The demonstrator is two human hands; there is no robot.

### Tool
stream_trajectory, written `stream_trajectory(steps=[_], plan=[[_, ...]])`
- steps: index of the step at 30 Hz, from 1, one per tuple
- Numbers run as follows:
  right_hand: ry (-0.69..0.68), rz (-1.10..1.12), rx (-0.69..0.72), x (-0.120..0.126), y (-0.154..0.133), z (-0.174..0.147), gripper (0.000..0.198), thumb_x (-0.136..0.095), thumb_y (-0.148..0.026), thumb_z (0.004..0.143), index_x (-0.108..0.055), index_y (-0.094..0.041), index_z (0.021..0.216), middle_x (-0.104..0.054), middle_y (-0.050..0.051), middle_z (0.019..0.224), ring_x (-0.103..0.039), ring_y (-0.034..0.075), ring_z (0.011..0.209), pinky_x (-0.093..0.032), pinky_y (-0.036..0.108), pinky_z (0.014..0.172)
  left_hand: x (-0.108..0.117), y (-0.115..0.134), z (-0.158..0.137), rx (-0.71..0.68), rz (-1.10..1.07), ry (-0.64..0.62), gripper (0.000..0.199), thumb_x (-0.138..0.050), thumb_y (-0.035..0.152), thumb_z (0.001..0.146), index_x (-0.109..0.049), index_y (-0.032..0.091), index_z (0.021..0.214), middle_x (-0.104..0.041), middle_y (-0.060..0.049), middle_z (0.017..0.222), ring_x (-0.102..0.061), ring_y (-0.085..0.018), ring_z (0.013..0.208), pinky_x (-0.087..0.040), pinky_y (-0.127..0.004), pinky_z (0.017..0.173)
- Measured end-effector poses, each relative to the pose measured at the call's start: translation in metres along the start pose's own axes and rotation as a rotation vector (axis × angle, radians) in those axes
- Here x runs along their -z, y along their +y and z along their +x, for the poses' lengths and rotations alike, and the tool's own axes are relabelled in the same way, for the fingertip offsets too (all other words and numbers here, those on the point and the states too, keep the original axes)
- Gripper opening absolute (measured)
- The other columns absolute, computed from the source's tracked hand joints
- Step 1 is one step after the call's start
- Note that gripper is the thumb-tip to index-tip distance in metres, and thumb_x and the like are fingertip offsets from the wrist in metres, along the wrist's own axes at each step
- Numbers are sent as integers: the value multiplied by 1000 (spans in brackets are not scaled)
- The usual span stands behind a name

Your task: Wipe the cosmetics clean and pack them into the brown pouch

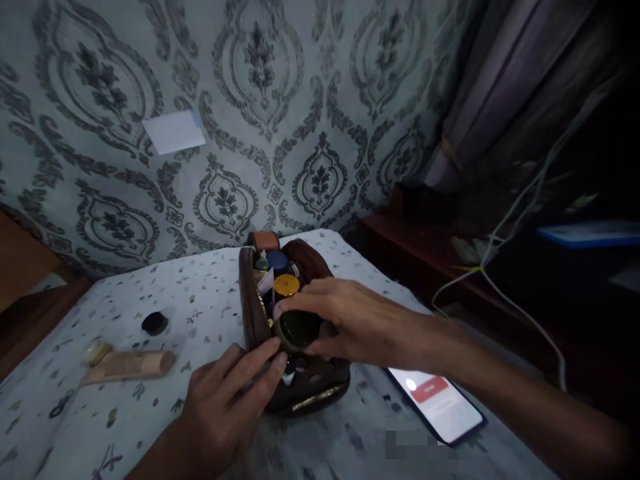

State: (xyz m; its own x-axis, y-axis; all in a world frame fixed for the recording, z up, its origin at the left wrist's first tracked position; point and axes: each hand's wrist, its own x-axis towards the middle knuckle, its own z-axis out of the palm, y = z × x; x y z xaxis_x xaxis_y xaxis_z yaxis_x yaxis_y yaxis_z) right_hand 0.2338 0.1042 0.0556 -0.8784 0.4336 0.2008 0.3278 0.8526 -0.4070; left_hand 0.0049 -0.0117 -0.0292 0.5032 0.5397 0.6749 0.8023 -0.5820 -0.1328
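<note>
A brown zip bag point(249, 293) lies unzipped on the patterned bedsheet, full of small containers. My right hand point(345, 317) reaches into it, thumb and fingers closed around a dark green jar point(299, 328). At the bag's near left edge, my left hand point(227, 390) rests with fingers stretched out; its fingertips are against the bag's rim, close to the jar, and its thumb is hidden. Behind the jar sit a container with a yellow lid point(287, 285) and one with a blue lid point(277, 261). Smaller items deeper in the bag are too dark to tell.
Left on the sheet lie a beige tube point(130, 365), a small round jar point(97, 351) and a black cap point(155, 323). A lit phone point(445, 407) lies at right, partly under my right forearm. White cables point(515, 300) hang farther right. A patterned wall point(270, 100) stands behind.
</note>
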Motion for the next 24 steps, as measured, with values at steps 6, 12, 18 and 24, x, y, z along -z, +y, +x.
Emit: stream_trajectory(steps=[6,12,18,24], plan=[[183,-60,-67,4,13,11,47,-72,-25,83,-60,-21,128,-69,9,116,-65,23,105,-48,32,89,-6,0,-3,-21,27,78,46,-37,5,91,-64,18,125,-70,-7,125,-62,-20,100,-50,-28,66],[73,-507,-207,21,39,44,43,-71,-22,83,-61,-17,125,-69,12,113,-60,31,110,-42,38,90,-7,3,-2,8,25,103,46,-37,4,90,-64,18,124,-71,-6,124,-63,-20,103,-51,-30,72],[-31,-647,-237,21,36,59,43,-74,-25,82,-62,-16,123,-64,12,120,-55,30,114,-39,37,92,8,4,13,-43,39,110,40,-37,4,89,-65,15,116,-75,-7,116,-67,-18,97,-55,-30,73],[-112,-752,-282,16,36,69,41,-75,-28,81,-67,-14,118,-59,16,126,-53,31,117,-42,39,94,17,6,21,-48,69,113,41,-38,2,86,-66,16,112,-77,-5,110,-70,-17,91,-55,-28,67]])
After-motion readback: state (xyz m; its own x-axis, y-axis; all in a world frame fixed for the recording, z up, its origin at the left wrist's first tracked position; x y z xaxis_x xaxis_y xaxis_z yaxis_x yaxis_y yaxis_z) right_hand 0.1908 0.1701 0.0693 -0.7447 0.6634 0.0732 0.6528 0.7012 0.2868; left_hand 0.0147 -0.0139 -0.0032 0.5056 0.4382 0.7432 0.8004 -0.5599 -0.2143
